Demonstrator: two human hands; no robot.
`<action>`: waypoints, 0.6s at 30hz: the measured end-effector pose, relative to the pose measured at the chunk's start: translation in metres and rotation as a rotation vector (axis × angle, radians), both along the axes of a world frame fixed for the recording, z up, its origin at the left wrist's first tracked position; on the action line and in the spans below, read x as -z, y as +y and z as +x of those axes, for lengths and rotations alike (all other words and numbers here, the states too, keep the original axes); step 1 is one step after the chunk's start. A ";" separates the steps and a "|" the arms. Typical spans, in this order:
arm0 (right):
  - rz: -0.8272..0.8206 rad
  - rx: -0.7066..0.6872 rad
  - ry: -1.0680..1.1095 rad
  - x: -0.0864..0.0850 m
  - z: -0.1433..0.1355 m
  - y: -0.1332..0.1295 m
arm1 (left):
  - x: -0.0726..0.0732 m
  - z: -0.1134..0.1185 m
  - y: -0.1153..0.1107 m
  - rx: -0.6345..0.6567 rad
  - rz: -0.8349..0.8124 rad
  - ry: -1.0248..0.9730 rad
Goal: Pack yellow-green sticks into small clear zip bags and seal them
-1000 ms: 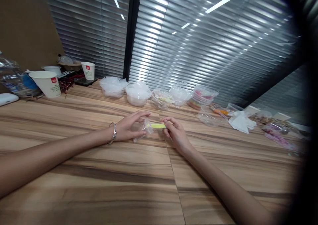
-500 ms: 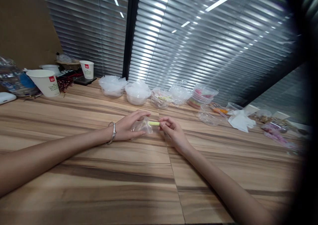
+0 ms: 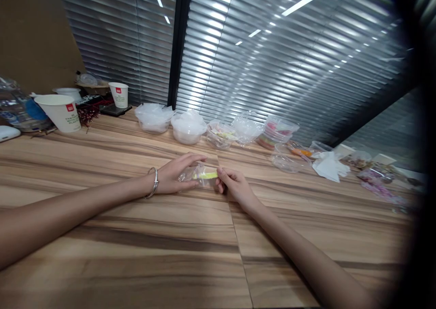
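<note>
My left hand [image 3: 175,173], with a silver bangle at the wrist, holds a small clear plastic bag [image 3: 201,182] between its thumb and fingers. A thin yellow-green strip [image 3: 206,176] lies along the bag, seemingly inside it. My right hand [image 3: 235,184] is closed in a pinch at the strip's right end, where the bag's edge also reaches. Whether its fingertips grip the strip alone or the bag too, I cannot tell. Both hands are low over the wood-grain table [image 3: 163,254].
Along the back stand lidded clear bowls [image 3: 188,127], an open bowl [image 3: 221,135] of wrapped pieces and a stacked tub [image 3: 277,132]. White tissue [image 3: 329,166] and bagged items [image 3: 378,175] lie right. Paper cups [image 3: 63,114], a dark phone [image 3: 115,110] and a bottle [image 3: 17,109] are left.
The yellow-green strip has shifted slightly down and now lies along the bag, with more of it showing. My right fingers have turned and lowered a little; my left hand has barely moved.
</note>
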State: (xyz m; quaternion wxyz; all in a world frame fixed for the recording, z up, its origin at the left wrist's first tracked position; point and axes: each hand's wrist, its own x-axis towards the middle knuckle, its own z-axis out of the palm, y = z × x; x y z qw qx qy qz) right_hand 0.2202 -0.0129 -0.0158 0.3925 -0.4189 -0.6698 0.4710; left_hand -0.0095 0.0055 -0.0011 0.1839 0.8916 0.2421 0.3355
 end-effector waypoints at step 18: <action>0.065 -0.155 -0.244 -0.008 -0.004 -0.009 | 0.001 -0.001 0.001 0.028 -0.018 0.032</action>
